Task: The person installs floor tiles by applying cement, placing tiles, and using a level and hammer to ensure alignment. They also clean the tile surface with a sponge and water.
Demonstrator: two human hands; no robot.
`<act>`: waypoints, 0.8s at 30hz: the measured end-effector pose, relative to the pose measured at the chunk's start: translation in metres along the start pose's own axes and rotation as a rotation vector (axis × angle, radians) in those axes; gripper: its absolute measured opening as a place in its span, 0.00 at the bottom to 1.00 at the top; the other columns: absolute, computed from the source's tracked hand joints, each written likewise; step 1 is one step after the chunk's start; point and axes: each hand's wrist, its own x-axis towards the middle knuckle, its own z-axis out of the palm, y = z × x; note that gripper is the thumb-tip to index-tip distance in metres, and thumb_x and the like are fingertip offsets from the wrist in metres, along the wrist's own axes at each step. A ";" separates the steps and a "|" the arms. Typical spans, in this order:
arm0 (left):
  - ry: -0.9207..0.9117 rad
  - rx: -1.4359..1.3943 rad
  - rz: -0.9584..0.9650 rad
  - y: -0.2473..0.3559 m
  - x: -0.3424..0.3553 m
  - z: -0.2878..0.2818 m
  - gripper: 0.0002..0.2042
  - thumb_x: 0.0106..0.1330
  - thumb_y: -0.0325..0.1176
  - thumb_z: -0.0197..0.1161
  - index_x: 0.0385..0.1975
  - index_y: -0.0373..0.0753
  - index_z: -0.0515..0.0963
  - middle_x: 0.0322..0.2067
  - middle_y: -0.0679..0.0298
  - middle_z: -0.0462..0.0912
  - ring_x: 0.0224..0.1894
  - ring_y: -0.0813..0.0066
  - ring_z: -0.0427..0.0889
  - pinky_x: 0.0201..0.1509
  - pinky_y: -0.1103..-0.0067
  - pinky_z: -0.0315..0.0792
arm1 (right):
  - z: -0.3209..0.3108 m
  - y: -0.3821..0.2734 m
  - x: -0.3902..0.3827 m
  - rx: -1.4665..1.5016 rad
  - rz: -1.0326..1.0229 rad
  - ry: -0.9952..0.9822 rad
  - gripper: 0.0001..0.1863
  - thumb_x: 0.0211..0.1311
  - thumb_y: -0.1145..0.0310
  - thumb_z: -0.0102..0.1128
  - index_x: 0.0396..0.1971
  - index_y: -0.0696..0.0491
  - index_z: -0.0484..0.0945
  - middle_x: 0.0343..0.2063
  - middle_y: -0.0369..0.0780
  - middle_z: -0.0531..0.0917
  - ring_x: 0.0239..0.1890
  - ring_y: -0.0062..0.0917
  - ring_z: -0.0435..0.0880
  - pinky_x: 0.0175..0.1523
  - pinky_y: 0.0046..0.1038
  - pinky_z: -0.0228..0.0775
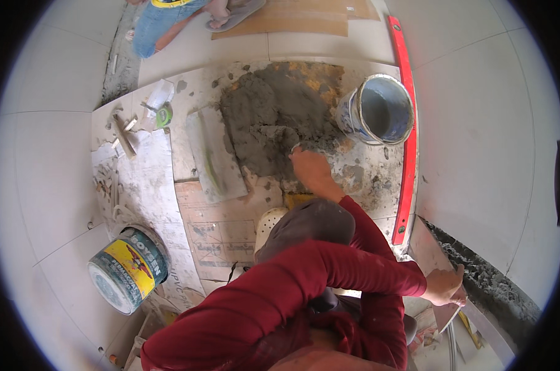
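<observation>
My right hand point(316, 173) is closed at the near edge of a heap of grey wet mortar point(261, 114), on what looks like a trowel point(296, 148); only a small pale bit of it shows by the fingertips. My left arm crosses over the right one. At the far right, my left hand point(444, 287) grips the edge of a narrow tile strip point(429, 247), which leans beside a rough mortar-filled gap point(493, 281). A bucket with grey liquid point(384, 111) stands just right of the mortar. Left of the heap lies a pale rectangular tile piece point(215, 154).
A red spirit level point(405, 154) lies along the right side. Another paint bucket point(128, 269) stands at lower left, near paper, sticks and a green tape roll point(163, 116). A co-worker's leg point(165, 28) shows at the top, by a cardboard sheet point(286, 17). Large tiles flank both sides.
</observation>
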 end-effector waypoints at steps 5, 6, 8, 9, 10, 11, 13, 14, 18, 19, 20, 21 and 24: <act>-0.016 0.068 0.028 0.002 -0.004 -0.004 0.53 0.68 0.65 0.59 0.69 0.14 0.53 0.26 0.48 0.83 0.31 0.52 0.85 0.34 0.63 0.77 | 0.007 0.016 0.019 0.451 0.082 -0.172 0.21 0.78 0.57 0.52 0.37 0.63 0.77 0.17 0.45 0.78 0.16 0.35 0.78 0.26 0.39 0.72; -0.002 0.085 0.046 0.001 -0.004 0.000 0.52 0.69 0.64 0.58 0.69 0.14 0.53 0.26 0.48 0.83 0.31 0.52 0.85 0.34 0.62 0.77 | 0.003 0.027 0.022 0.622 0.118 -0.283 0.21 0.78 0.57 0.53 0.35 0.63 0.77 0.16 0.44 0.76 0.13 0.31 0.74 0.24 0.37 0.70; 0.026 0.099 0.035 0.000 -0.004 0.001 0.50 0.69 0.62 0.61 0.69 0.17 0.55 0.29 0.49 0.84 0.31 0.53 0.86 0.35 0.63 0.78 | 0.001 0.029 0.009 0.991 0.260 -0.356 0.22 0.77 0.57 0.54 0.32 0.63 0.77 0.15 0.41 0.73 0.12 0.26 0.68 0.22 0.35 0.65; 0.035 0.101 0.031 0.000 -0.005 0.003 0.49 0.68 0.61 0.62 0.69 0.18 0.56 0.30 0.50 0.84 0.31 0.54 0.87 0.36 0.63 0.78 | 0.001 0.030 -0.003 1.178 0.335 -0.393 0.22 0.77 0.57 0.55 0.30 0.63 0.77 0.14 0.40 0.71 0.11 0.23 0.65 0.22 0.34 0.63; 0.036 0.109 0.023 -0.001 -0.007 0.006 0.48 0.69 0.61 0.61 0.69 0.19 0.56 0.30 0.50 0.84 0.31 0.53 0.87 0.35 0.63 0.78 | 0.003 0.028 -0.015 1.216 0.359 -0.380 0.21 0.76 0.57 0.56 0.30 0.63 0.78 0.13 0.40 0.71 0.13 0.23 0.69 0.23 0.34 0.64; 0.039 0.120 0.019 -0.001 -0.007 0.009 0.47 0.69 0.60 0.61 0.69 0.19 0.56 0.30 0.49 0.84 0.31 0.53 0.87 0.35 0.63 0.78 | 0.001 0.028 -0.027 1.248 0.381 -0.366 0.21 0.75 0.57 0.58 0.31 0.62 0.78 0.12 0.40 0.70 0.14 0.23 0.72 0.24 0.35 0.65; 0.046 0.116 0.008 0.001 -0.009 0.010 0.45 0.70 0.60 0.61 0.68 0.20 0.58 0.30 0.49 0.84 0.31 0.52 0.87 0.35 0.63 0.78 | -0.003 0.028 -0.045 1.105 0.281 -0.195 0.20 0.74 0.56 0.59 0.31 0.61 0.80 0.12 0.38 0.70 0.15 0.22 0.74 0.24 0.35 0.65; 0.050 0.103 0.000 0.000 -0.010 0.008 0.44 0.70 0.60 0.60 0.67 0.20 0.59 0.31 0.48 0.84 0.31 0.51 0.87 0.35 0.62 0.79 | -0.005 0.029 -0.052 0.923 0.161 -0.042 0.20 0.74 0.55 0.59 0.32 0.60 0.80 0.12 0.37 0.70 0.14 0.21 0.73 0.22 0.34 0.64; 0.019 0.037 0.003 0.004 -0.014 -0.003 0.40 0.71 0.59 0.59 0.61 0.21 0.63 0.33 0.44 0.84 0.35 0.45 0.87 0.39 0.57 0.79 | -0.031 0.030 -0.069 0.406 -0.107 0.535 0.19 0.75 0.54 0.58 0.31 0.55 0.82 0.14 0.30 0.72 0.12 0.17 0.69 0.16 0.27 0.58; 0.004 0.029 0.004 0.005 -0.016 -0.010 0.39 0.71 0.59 0.59 0.60 0.22 0.63 0.33 0.43 0.84 0.36 0.43 0.87 0.40 0.56 0.79 | -0.048 0.028 -0.070 0.654 0.004 0.379 0.19 0.74 0.54 0.58 0.32 0.56 0.82 0.15 0.30 0.73 0.12 0.16 0.69 0.16 0.26 0.58; -0.017 0.044 -0.005 0.006 -0.017 -0.012 0.41 0.72 0.61 0.57 0.62 0.20 0.62 0.35 0.41 0.84 0.39 0.41 0.87 0.43 0.56 0.79 | -0.065 0.028 -0.076 0.900 0.129 0.217 0.19 0.74 0.54 0.58 0.32 0.56 0.82 0.15 0.31 0.73 0.12 0.16 0.69 0.16 0.25 0.58; -0.017 0.048 -0.004 0.005 -0.016 -0.011 0.42 0.72 0.61 0.55 0.63 0.20 0.61 0.36 0.41 0.84 0.40 0.41 0.86 0.43 0.55 0.79 | -0.077 0.030 -0.084 1.145 0.252 0.050 0.19 0.74 0.55 0.58 0.33 0.56 0.82 0.16 0.31 0.74 0.12 0.16 0.69 0.16 0.24 0.58; -0.113 0.054 -0.029 0.015 -0.014 -0.016 0.48 0.73 0.65 0.50 0.69 0.17 0.54 0.39 0.40 0.84 0.43 0.41 0.86 0.46 0.54 0.78 | -0.086 0.042 -0.122 1.427 0.346 -0.063 0.17 0.74 0.56 0.58 0.35 0.56 0.81 0.16 0.32 0.73 0.11 0.14 0.67 0.16 0.22 0.57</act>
